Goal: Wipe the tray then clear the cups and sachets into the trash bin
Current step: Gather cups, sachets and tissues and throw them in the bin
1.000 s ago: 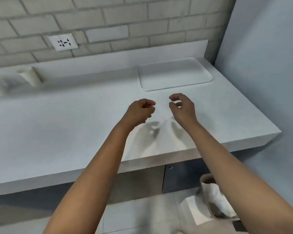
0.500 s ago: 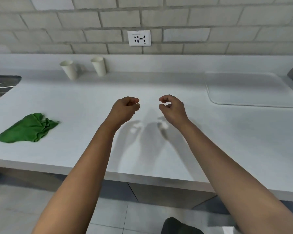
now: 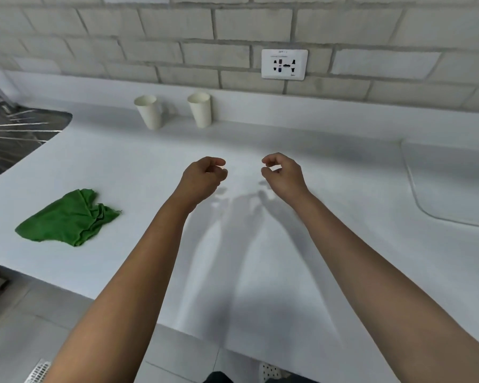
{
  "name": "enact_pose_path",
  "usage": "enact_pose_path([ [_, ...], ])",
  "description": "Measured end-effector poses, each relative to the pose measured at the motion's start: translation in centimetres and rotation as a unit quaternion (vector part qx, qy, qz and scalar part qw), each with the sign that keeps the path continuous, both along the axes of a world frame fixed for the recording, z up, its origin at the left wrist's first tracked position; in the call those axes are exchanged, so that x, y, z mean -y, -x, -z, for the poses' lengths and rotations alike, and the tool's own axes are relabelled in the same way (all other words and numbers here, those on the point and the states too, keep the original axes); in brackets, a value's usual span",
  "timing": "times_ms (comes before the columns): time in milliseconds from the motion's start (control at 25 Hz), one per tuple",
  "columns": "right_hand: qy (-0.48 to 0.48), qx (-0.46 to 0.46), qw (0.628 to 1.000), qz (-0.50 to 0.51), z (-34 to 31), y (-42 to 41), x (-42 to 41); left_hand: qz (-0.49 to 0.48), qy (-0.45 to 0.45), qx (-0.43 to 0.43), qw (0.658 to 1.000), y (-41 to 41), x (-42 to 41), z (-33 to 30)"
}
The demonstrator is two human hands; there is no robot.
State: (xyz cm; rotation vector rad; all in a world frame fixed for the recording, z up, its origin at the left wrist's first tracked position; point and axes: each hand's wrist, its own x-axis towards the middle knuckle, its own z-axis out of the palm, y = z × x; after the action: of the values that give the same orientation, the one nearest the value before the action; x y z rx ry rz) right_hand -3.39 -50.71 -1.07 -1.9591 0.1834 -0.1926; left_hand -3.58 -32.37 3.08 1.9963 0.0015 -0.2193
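Observation:
Both of my hands hover over the middle of the white counter [image 3: 150,167] and hold nothing. My left hand [image 3: 203,175] and my right hand [image 3: 284,174] have loosely curled fingers and sit a short gap apart. Two white paper cups [image 3: 148,111] [image 3: 200,109] stand upright by the back wall, beyond my left hand. A crumpled green cloth [image 3: 67,218] lies on the counter to the left. The white tray [image 3: 454,183] lies flat at the right edge, partly cut off. I see no sachets and no trash bin.
A steel sink [image 3: 14,134] is set into the counter at the far left. A wall socket [image 3: 284,64] sits on the brick wall behind. Tiled floor shows below the counter's front edge.
My view has swung left: the tray slid to the right edge, the cups, cloth and sink came into view, and the bin on the floor dropped out. My hands keep their pose.

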Motion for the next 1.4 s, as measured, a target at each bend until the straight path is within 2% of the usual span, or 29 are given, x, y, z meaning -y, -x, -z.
enact_pose_path([
  [280,0.006,-0.045,0.999,-0.006,2.2,-6.0,-6.1,-0.039,0.018,-0.001,0.999,-7.0,-6.8,2.3],
  [480,-0.019,-0.063,0.996,0.058,2.7,-10.5,-12.2,-0.066,0.007,0.006,0.998,-13.0,-13.3,3.6],
  [720,-0.003,-0.070,0.993,0.090,2.6,-15.6,-16.7,-0.108,0.011,0.021,0.994,-21.2,-18.6,5.5],
  [1000,0.013,-0.071,0.988,0.135,2.1,-21.9,-18.2,-0.146,0.019,0.055,0.988,-29.3,-20.1,7.9],
  [1160,0.021,-0.068,0.981,0.181,2.8,-26.2,-18.1,-0.131,0.031,0.058,0.989,-33.0,-19.6,9.5],
  [1400,-0.010,-0.055,0.976,0.212,4.4,-31.0,-18.3,-0.131,0.048,0.116,0.983,-36.8,-18.3,10.9],
])
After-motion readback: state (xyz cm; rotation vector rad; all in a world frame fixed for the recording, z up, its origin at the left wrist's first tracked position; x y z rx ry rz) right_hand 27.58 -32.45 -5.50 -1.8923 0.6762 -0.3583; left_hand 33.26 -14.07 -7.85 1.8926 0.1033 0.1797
